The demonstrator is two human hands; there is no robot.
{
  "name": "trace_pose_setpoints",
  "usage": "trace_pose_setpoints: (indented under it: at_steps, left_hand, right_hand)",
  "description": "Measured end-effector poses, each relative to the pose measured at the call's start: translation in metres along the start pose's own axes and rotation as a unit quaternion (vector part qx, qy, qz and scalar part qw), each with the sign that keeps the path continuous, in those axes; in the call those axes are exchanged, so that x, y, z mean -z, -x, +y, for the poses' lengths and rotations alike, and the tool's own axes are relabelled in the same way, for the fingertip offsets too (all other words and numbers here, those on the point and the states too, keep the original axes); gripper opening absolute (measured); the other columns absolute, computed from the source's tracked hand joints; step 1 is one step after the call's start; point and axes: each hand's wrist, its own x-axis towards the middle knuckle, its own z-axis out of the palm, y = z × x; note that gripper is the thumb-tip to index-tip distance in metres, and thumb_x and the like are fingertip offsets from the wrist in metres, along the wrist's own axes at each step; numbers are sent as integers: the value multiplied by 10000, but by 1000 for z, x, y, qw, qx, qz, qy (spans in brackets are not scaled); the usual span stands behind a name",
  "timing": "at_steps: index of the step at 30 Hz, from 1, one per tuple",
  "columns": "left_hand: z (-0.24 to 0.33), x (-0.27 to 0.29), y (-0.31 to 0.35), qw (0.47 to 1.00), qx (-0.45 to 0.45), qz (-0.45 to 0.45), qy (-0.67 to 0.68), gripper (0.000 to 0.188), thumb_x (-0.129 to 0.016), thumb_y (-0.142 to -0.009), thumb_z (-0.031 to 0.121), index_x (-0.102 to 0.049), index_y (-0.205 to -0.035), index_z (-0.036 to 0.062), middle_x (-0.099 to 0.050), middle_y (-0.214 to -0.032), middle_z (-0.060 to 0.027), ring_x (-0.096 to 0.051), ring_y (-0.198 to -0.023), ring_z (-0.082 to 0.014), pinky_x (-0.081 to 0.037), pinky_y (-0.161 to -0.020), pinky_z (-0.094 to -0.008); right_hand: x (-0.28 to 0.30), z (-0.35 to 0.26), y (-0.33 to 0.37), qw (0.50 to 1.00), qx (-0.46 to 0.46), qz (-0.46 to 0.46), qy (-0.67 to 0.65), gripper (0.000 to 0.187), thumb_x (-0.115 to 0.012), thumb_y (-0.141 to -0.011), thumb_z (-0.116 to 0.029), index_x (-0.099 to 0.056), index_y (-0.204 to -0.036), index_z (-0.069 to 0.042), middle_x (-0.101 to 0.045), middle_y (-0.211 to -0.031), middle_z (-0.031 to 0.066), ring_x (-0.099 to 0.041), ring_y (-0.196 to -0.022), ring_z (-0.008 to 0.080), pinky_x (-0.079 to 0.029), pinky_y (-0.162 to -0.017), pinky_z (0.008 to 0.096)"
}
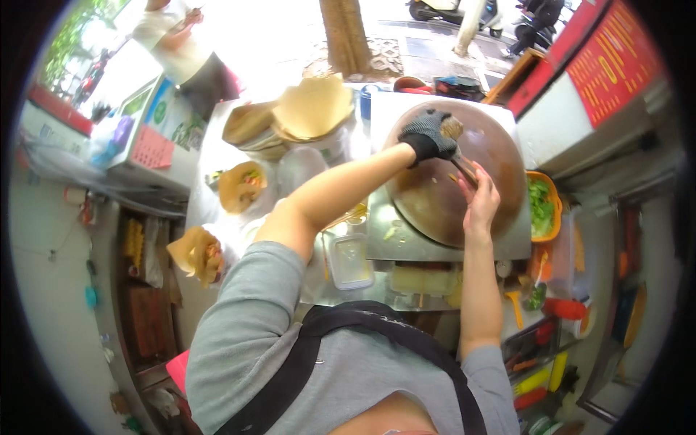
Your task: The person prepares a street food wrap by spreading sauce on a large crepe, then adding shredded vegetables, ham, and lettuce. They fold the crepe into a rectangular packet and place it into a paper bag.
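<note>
A round brown griddle (417,192) stands on the steel counter before me, and both my hands are over it. My left hand (429,136), in a grey knit glove with a black cuff, is closed round a rough brownish lump (452,129), perhaps dough. My bare right hand (481,197) is closed on the handle of a slim flat tool (464,168), like a scraper. The tool's far end meets the lump beside the glove; whether it touches the griddle I cannot tell. Small yellowish bits lie on the griddle near the tool.
Left of the griddle are stacked brown paper sheets (312,109) and two paper-wrapped foods (243,187). A clear lidded tub (351,261) sits nearer me. An orange basket of greens (542,206) stands right, above an orange-handled utensil (515,309). A person (181,51) stands beyond the counter.
</note>
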Motion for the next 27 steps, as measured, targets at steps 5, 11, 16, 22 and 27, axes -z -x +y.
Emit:
trace_pose_setpoints:
  at_steps: [5, 11, 16, 22, 27]
  left_hand:
    - [-63, 134, 12, 996, 70, 27, -56, 763, -729, -577, 452, -561, -1209, 59, -555, -1197, -208, -510, -1127, -344, -399, -976, -380]
    - [-197, 170, 11, 982, 171, -34, 76, 591, -735, -694, 411, -615, -1108, 6, -656, -1016, -143, -618, -897, -232, -468, -813, -330]
    - [-322, 124, 6, 896, 349, -50, 268, 473, -639, -816, 437, -637, -1067, 36, -649, -1014, -132, -599, -899, -240, -471, -777, -336]
    - [-316, 115, 0, 957, 265, -100, 65, 509, -633, -798, 460, -646, -1010, -3, -645, -916, -177, -598, -867, -282, -460, -794, -381]
    - [-203, 130, 10, 971, 104, 92, -194, 472, -594, -826, 361, -575, -1174, 42, -562, -1143, -228, -531, -1058, -354, -419, -905, -416]
  right_hand:
    - [-126, 28, -10, 991, -58, -121, 11, 279, -517, -904, -146, -587, -1095, 45, -652, -993, 138, -666, -824, 205, -556, -696, 240]
    - [-218, 85, -37, 970, -155, -171, 73, 248, -532, -863, -137, -642, -932, 74, -667, -929, 146, -666, -831, 211, -556, -698, 232]
    - [-227, 94, -31, 955, -66, -158, 243, 305, -620, -756, -284, -688, -797, 11, -684, -722, 88, -675, -617, 130, -504, -594, 208]
    - [-107, 7, 8, 995, -10, -53, 86, 293, -570, -859, -254, -678, -948, 3, -669, -878, 119, -652, -704, 159, -548, -598, 251]
    - [74, -61, -2, 961, 74, 200, 175, 301, -609, -849, -354, -682, -901, -66, -672, -796, 49, -609, -584, 90, -524, -517, 215]
